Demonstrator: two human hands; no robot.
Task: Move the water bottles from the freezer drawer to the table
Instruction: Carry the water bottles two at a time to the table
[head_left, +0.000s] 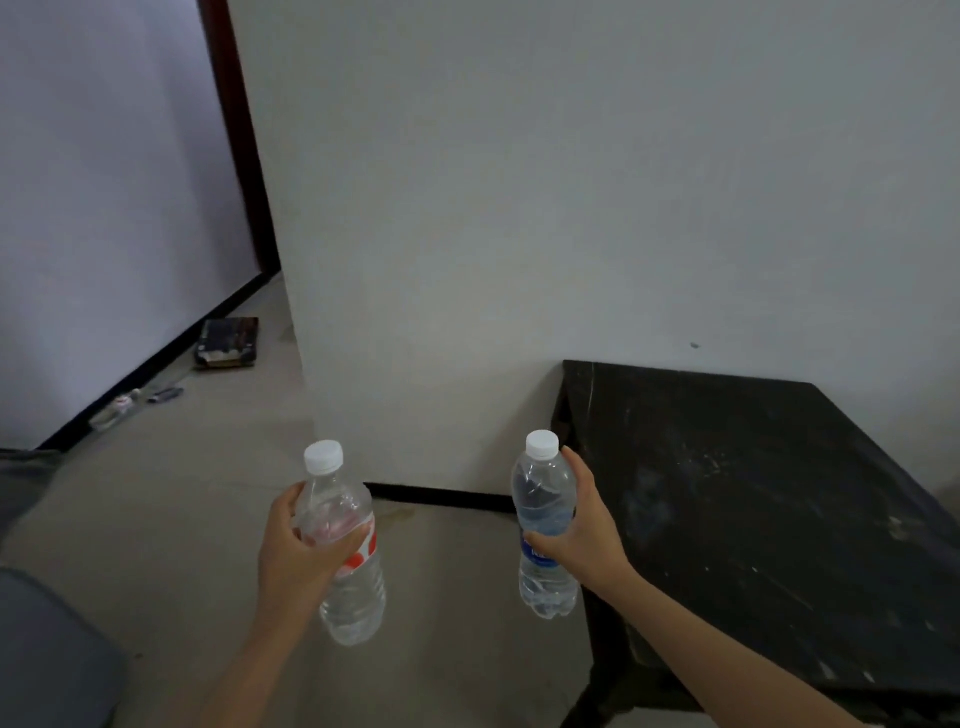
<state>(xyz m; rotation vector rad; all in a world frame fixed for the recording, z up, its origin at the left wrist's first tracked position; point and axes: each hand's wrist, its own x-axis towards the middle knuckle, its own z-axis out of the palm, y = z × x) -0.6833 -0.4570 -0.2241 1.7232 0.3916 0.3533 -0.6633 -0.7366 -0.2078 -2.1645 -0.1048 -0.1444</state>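
The room has a plain white wall (571, 182) that fills the top from 11 to 2 o'clock. A pale floor (182, 493) lies at 7 o'clock. A black table (753, 493) stands against the wall at 4 o'clock, and its top has pale scratches on it. At 9 o'clock a dark flat box (228, 343) lies on the floor near a dark door frame (244, 156). A few small things (122, 408) lie by the wall just below the box, too blurry to name. A grey soft shape (47, 649) sits in the corner at 8 o'clock. Both arms are bare and reach forward from the bottom. The left hand (298, 551) is at 7 o'clock, and its fingers wrap round the middle of a clear bottle with a red label (353, 597). That bottle is up in the air over the floor, with its white cap pointing up. The right hand (587, 525) is at 5 o'clock. Its fingers and thumb curl round a clear bottle with a blue label (540, 499). This bottle stands upright in the air, just beside the left edge of the table and not resting on it.
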